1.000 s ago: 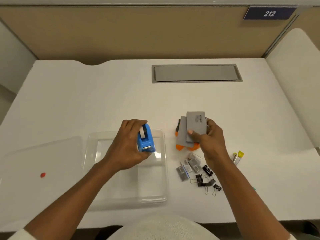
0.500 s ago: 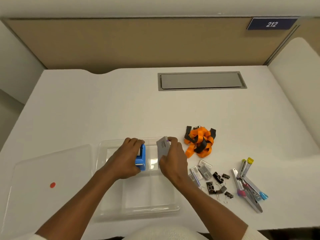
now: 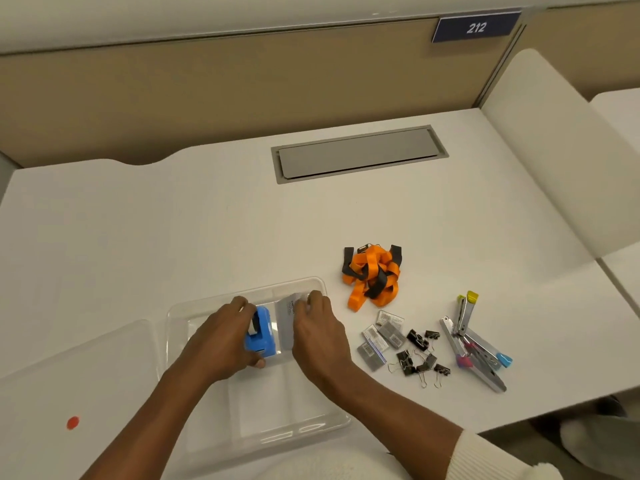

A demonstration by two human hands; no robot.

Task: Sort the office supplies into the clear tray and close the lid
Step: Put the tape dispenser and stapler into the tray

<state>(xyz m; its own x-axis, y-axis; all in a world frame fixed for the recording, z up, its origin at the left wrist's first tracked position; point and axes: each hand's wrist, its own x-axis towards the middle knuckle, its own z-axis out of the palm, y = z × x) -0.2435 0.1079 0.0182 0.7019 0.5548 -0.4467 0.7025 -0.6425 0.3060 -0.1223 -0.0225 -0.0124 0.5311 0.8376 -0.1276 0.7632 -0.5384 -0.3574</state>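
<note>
The clear tray (image 3: 180,317) lies on the white desk near the front edge, its lid (image 3: 79,382) flat to its left with a red dot. My left hand (image 3: 221,341) grips a blue tape dispenser (image 3: 262,336) inside the tray's far section. My right hand (image 3: 320,336) holds grey cards (image 3: 285,325) down in the tray beside the dispenser. On the desk to the right lie an orange lanyard bundle (image 3: 373,277), several staple boxes (image 3: 382,336), several black binder clips (image 3: 420,355) and staplers (image 3: 474,344).
A grey cable hatch (image 3: 358,154) is set into the desk at the back. A tan partition with a "212" sign (image 3: 476,27) stands behind. A white divider panel (image 3: 540,150) borders the right side.
My right hand carried the grey cards left from above the lanyard bundle and lowered them into the tray. My left hand set the tape dispenser lower in the tray.
</note>
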